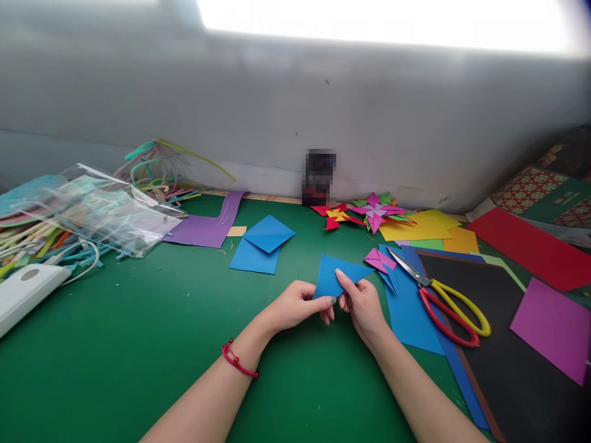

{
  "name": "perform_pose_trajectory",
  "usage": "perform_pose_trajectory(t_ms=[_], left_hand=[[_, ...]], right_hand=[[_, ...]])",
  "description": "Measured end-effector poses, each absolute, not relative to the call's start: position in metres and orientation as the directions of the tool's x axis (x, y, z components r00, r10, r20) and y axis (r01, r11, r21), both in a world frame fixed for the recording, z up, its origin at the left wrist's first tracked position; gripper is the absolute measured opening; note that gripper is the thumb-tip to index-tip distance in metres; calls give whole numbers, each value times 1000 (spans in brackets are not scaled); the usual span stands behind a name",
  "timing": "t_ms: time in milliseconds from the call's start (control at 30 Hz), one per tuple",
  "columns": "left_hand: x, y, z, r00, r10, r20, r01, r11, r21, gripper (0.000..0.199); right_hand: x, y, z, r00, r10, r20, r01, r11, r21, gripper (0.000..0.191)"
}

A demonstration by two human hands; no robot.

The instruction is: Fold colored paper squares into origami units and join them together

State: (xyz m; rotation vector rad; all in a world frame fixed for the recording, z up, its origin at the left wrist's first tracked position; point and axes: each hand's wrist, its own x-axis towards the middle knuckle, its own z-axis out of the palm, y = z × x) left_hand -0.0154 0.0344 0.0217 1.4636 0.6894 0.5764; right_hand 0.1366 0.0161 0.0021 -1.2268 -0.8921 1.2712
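Observation:
Between my two hands is a folded piece of blue paper, roughly triangular, held just above the green table. My left hand pinches its lower left edge, thumb on top. On the right side, my right hand grips it with the thumb lying across its face. The fingers beneath the paper are partly hidden. Two blue paper squares lie overlapped to the left, apart from my hands. Just beyond my right hand rests a small pink and blue folded paper piece.
Scissors with red and yellow handles lie at right on blue paper and a dark board. Folded paper stars sit near the wall. Left are purple paper, a clear plastic bag, pipe cleaners and a white device.

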Motion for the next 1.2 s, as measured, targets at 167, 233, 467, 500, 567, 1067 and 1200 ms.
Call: perform_pose_trajectory(t_ms=[167,233,467,500,567,1067,1200], left_hand=[[-14,33,22,677,731,-87,77,48,996,34],[-14,32,22,686,723,-87,74,51,996,37],[-13,34,20,678,730,-84,55,63,996,41],[-12,34,20,672,736,-82,54,61,997,42],[-12,34,20,660,747,-84,59,61,996,44],[-12,34,17,681,726,-93,63,68,996,48],[-12,33,18,688,719,-100,81,60,995,37]], right_hand=[[138,18,3,176,970,-167,-242,-122,-963,42],[139,18,4,191,966,-176,-295,-115,-949,41],[137,18,5,195,963,-184,-302,-120,-946,42],[137,18,5,191,967,-171,-283,-112,-953,42],[136,17,3,185,972,-145,-241,-98,-965,40],[138,20,3,269,950,-158,-309,-70,-949,39],[138,20,1,256,956,-147,-307,-64,-950,38]])
